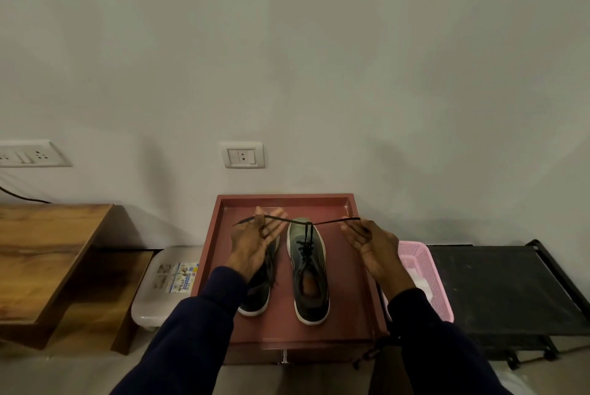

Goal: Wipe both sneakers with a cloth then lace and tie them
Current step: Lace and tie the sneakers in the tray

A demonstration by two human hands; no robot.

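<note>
Two dark sneakers with white soles stand toes-away on a reddish-brown tray-topped cabinet. The right sneaker is laced partway, and its black lace is stretched out sideways above the toe. My left hand pinches the left end of that lace, with the other fingers spread. My right hand pinches the right end. The left sneaker lies under my left hand and sleeve, so only its heel half shows, with loose lace on it.
A pink plastic basket with something white inside stands right of the cabinet, and a black rack beyond it. A white lidded container and a wooden table are on the left. The wall with sockets is right behind.
</note>
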